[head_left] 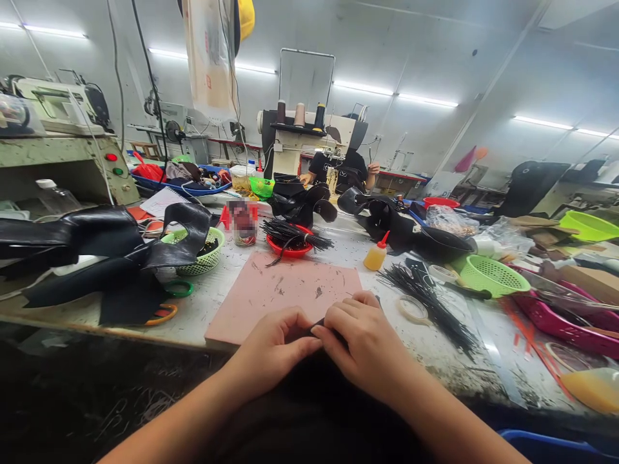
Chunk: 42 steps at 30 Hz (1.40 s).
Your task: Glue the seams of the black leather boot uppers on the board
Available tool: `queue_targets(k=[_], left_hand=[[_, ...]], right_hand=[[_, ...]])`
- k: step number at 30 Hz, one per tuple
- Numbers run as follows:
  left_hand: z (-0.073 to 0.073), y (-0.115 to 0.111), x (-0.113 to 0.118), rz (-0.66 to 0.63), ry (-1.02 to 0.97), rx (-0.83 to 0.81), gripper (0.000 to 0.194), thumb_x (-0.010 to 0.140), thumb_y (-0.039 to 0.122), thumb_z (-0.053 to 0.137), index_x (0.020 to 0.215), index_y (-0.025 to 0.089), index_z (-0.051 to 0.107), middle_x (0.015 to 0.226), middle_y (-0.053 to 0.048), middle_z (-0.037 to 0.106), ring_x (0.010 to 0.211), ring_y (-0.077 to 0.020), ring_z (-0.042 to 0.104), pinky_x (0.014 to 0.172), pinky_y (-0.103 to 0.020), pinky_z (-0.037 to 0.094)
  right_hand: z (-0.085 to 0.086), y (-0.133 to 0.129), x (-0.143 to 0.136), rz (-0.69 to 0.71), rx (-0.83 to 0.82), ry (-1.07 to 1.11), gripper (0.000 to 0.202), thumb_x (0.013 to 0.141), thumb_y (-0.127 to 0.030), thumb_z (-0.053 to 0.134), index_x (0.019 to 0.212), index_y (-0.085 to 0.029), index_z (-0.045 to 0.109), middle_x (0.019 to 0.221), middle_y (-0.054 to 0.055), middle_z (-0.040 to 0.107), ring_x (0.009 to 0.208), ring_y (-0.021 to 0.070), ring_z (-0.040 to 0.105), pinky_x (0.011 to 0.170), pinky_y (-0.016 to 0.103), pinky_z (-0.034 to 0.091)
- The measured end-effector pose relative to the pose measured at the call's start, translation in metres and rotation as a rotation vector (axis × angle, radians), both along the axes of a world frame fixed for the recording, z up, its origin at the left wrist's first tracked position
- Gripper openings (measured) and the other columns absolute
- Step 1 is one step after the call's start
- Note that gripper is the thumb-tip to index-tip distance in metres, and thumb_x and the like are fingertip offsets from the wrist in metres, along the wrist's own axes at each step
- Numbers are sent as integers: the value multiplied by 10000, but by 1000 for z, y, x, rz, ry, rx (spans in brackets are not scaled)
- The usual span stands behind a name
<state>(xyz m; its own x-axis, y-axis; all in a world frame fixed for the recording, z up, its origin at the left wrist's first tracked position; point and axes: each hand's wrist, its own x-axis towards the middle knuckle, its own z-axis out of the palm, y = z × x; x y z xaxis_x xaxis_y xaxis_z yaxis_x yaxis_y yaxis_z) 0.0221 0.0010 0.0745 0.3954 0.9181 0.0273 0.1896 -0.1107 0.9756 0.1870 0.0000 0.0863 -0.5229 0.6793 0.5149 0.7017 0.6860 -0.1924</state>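
Observation:
My left hand and my right hand meet over the near edge of a pink board. Between their fingertips is a thin black strip, mostly hidden by the fingers. Both hands are closed on it, thumbs pressed against the fingers. Behind the board, a bundle of black strips lies in a red bowl. A second bundle of long thin black strips is spread to the right of the board, beside a roll of tape.
A glue bottle with a red tip stands behind the board. Black leather pieces hang over a green basket at left, near orange-handled scissors. Another green basket is at right. A person sits behind a sewing machine.

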Motion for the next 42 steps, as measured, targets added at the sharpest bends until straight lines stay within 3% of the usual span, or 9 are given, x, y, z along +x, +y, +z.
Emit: queue_targets(k=[5, 11, 16, 22, 27, 31, 36, 42], left_hand=[[-5, -2, 0, 59, -119, -89, 244, 690, 390, 583, 630, 169, 500, 582, 39, 471, 551, -103, 398, 546, -222, 347], [-5, -3, 3, 104, -236, -144, 241, 657, 369, 627, 602, 166, 511, 547, 42, 451, 532, -95, 379, 522, -208, 342], [-6, -2, 3, 112, -252, -133, 228, 644, 355, 640, 596, 163, 527, 551, 41, 463, 539, -94, 385, 532, -207, 350], [-6, 4, -4, 32, -164, -114, 194, 671, 352, 602, 646, 168, 546, 595, 29, 509, 579, -115, 447, 572, -223, 375], [6, 10, -4, -150, 111, 4, 124, 704, 270, 577, 780, 172, 585, 766, -5, 630, 751, -170, 554, 690, -253, 417], [12, 12, -4, -209, 276, 82, 160, 780, 269, 513, 835, 189, 639, 821, 4, 675, 781, -175, 583, 713, -246, 419], [11, 13, -7, -215, 273, 94, 177, 798, 275, 511, 875, 201, 652, 850, 16, 679, 811, -177, 592, 728, -230, 423], [11, 14, -7, -240, 231, 59, 196, 807, 290, 496, 869, 194, 655, 860, 5, 677, 827, -186, 592, 742, -243, 432]], right_hand=[[7, -6, 10, -85, 36, -36, 192, 772, -344, 517, 688, -176, 480, 666, 16, 533, 653, 169, 453, 746, 354, 271], [9, -8, 14, -42, -36, 32, 95, 787, -181, 451, 693, -185, 458, 690, 2, 530, 712, 163, 452, 826, 383, 262], [11, -4, 13, -42, -51, 37, 115, 800, -165, 451, 687, -185, 457, 703, 5, 542, 728, 163, 450, 844, 395, 263], [9, -4, 9, -70, -59, 18, 124, 812, -156, 448, 693, -181, 470, 725, 23, 558, 734, 175, 456, 825, 395, 277], [6, -7, 5, -55, -70, -32, 131, 815, -148, 463, 696, -178, 508, 730, 27, 571, 743, 175, 471, 866, 400, 265], [13, -6, 14, -65, -46, -54, 82, 777, -252, 568, 719, -196, 550, 740, 21, 580, 819, 201, 473, 924, 434, 220], [22, 1, 27, 25, -116, -75, 45, 768, -204, 573, 742, -204, 537, 787, -3, 591, 880, 193, 461, 971, 442, 170], [19, 7, 27, 56, -178, -19, 75, 804, -162, 531, 743, -197, 506, 788, -10, 581, 906, 183, 454, 991, 442, 152]])
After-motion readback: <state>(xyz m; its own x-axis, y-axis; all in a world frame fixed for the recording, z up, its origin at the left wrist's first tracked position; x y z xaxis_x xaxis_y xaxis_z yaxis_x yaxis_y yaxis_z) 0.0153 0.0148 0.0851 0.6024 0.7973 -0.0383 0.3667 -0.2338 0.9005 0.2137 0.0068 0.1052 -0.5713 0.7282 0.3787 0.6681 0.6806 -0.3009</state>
